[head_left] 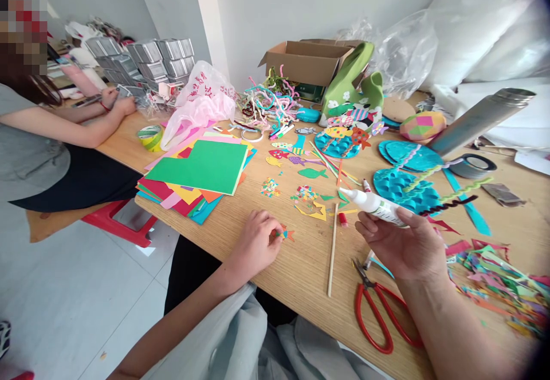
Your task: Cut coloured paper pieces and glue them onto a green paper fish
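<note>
My left hand [258, 242] rests near the table's front edge, its fingers closed at a small orange paper fish [289, 235] with blue and yellow bits on it. Most of the fish's near end is hidden by the fingertips. Raised above the table, my right hand [401, 242] is wrapped round a white glue bottle [374, 206], whose pointed nozzle faces left. Below that hand lie red-handled scissors [365, 300], blades pointing away from me. Between the hands is a thin wooden stick [332, 254]. Beyond are piles of small paper dots [306, 192] and a green paper fish [312, 173].
Coloured paper sheets [215, 165] are stacked at the left. Blue decorated discs [404, 188], a grey tape roll [472, 165] and a metal flask [485, 119] stand right, above paper scraps [498, 282]. A cardboard box [301, 62] is behind. Another person [38, 122] sits at far left.
</note>
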Demonstrator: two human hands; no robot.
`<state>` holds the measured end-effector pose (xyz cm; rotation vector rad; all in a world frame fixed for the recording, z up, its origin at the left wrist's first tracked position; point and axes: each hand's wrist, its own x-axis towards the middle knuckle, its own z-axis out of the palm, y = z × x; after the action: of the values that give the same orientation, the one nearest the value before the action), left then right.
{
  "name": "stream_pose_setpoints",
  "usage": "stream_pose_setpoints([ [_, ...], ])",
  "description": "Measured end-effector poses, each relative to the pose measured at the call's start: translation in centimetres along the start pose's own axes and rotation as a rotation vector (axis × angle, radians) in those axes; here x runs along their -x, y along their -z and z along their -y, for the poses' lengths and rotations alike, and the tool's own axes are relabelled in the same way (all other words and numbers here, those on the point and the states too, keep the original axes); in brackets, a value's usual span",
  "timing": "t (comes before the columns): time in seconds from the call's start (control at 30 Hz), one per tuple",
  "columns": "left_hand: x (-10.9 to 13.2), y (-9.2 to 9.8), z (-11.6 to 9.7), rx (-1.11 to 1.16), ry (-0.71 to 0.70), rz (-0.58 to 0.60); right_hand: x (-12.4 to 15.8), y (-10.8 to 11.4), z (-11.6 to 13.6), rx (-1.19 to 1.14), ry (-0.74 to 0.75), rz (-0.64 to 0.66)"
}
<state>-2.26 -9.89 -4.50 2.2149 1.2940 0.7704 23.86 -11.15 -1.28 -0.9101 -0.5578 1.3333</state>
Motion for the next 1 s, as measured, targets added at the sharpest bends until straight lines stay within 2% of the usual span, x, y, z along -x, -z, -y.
stream_pose_setpoints([
  [0.8,-0.2,-0.3,-0.2,-0.017,0.033,-0.031,0.6,-0.9,-0.3,0.085,-0.042,0.045],
  [1.0,-0.3,0.6,-0.3,-0.029,-0.017,0.027,0.5,-1.2,-0.2,0.068,-0.057,0.038],
])
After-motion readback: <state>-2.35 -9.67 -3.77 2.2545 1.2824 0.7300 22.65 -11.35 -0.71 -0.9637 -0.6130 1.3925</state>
